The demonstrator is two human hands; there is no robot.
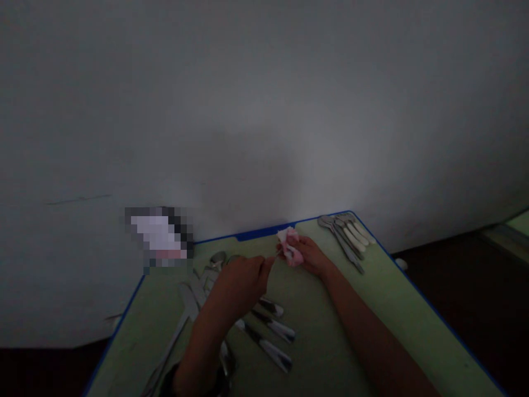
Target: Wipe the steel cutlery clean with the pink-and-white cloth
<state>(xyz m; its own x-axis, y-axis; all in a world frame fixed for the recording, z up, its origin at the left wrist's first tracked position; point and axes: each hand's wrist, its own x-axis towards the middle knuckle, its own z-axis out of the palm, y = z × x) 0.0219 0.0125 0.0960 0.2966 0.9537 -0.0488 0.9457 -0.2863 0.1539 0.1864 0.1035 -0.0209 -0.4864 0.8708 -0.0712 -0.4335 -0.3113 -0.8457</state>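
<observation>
My left hand (pixel 244 277) is closed round the handle of a thin metal utensil (pixel 278 255), most of which is hidden. In my right hand (pixel 313 257) is a crumpled pink and white cloth (pixel 291 248), wrapped about the utensil's other end, so its kind does not show. Under and around my left forearm lie several pieces of metal cutlery, among them a spoon (pixel 218 258) and some shiny handles (pixel 276 355). Both hands are just above the green tabletop (pixel 326 331).
At the table's far right corner, several utensils lie side by side, some dark metal (pixel 346 248), some with white handles (pixel 359 234). A blurred-out object (pixel 159 234) stands at the far left corner. Behind the blue table edge (pixel 264 232) rises a grey wall (pixel 264 110).
</observation>
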